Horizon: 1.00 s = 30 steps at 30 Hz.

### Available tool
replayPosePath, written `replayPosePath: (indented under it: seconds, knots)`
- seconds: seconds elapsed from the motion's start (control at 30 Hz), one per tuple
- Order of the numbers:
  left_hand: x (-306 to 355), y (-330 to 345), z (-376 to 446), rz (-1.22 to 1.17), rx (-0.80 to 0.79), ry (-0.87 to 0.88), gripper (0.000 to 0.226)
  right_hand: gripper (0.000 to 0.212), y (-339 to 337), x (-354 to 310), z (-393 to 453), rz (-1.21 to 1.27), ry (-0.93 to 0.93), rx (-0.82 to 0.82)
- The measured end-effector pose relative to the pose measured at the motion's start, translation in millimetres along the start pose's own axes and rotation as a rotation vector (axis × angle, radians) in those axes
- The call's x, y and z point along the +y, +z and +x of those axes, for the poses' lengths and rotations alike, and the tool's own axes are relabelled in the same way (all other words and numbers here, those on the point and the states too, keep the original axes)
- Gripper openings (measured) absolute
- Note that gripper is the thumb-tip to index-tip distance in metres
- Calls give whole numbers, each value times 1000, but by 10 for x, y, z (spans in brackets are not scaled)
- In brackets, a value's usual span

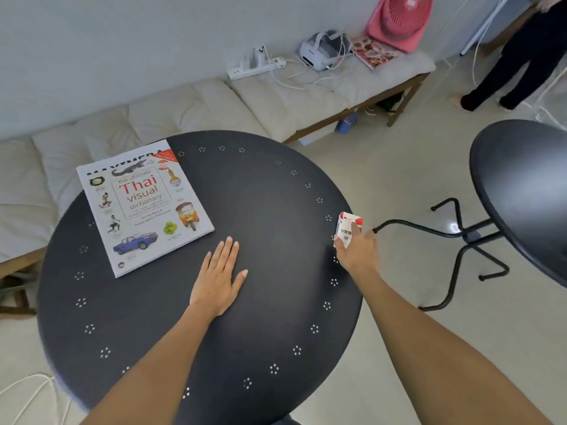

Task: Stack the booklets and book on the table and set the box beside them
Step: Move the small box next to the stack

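Box (348,230): small white/red carton, held in my right hand (357,251) at approx 3 o'clock on the round dark bench (276,210), right at the rim. Fingers wrapped round its lower half, thumb up the near face, so hand closed on the box; can't tell if its base touches the bench or hangs just off the edge. I'd judge it light, thin card, prob. dents if squeezed, so hold by the long sides w/ light pressure, not the end flaps.

Book (142,207), the Thai visual dictionary, lies flat at approx 10 o'clock, far corner poking past the rim. Glossy softcover, looks thick and fairly heavy, may flex; best lifted by spine edge or slid, cover likely slippery. Any booklets under it: can't tell.

Left hand (217,277) lies open, palm down, flat on the bench near centre, just by the book's near corner, holding nothing.
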<state>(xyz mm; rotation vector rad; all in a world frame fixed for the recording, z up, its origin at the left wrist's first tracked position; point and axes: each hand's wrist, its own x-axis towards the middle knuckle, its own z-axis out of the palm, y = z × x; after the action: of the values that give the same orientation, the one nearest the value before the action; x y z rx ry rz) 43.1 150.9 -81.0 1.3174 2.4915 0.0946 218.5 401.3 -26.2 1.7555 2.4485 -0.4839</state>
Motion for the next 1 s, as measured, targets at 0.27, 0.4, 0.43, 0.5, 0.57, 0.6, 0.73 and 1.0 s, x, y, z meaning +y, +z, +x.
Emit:
replayPosePath:
  seconds: [0.27,0.4,0.43,0.5,0.57,0.6,0.73,1.0]
  knots:
    - [19,5,2,4,16,-11,76,54,84,-25,-27,116,60,-9]
    - [29,-10,-16,-15,35,-9,74,51,100,-115,-33,107,41,2]
    - [30,-12,-19,-29,41,-12,75,52,106,-149,-46,104,18,1]
    - [27,-14,-25,-52,55,-26,76,55,118,-237,-71,100,-33,3]
    - [17,-6,-42,-78,66,-59,76,56,119,-372,-95,95,-73,6]
    - [23,-10,-53,-85,65,-75,76,56,114,-444,-101,98,-89,7]
    - [-72,-20,-130,-116,87,-131,76,56,131,-854,-110,147,-192,-5]
    - [-453,-29,-335,-152,125,-162,71,60,212,-1860,-56,197,-410,-75]
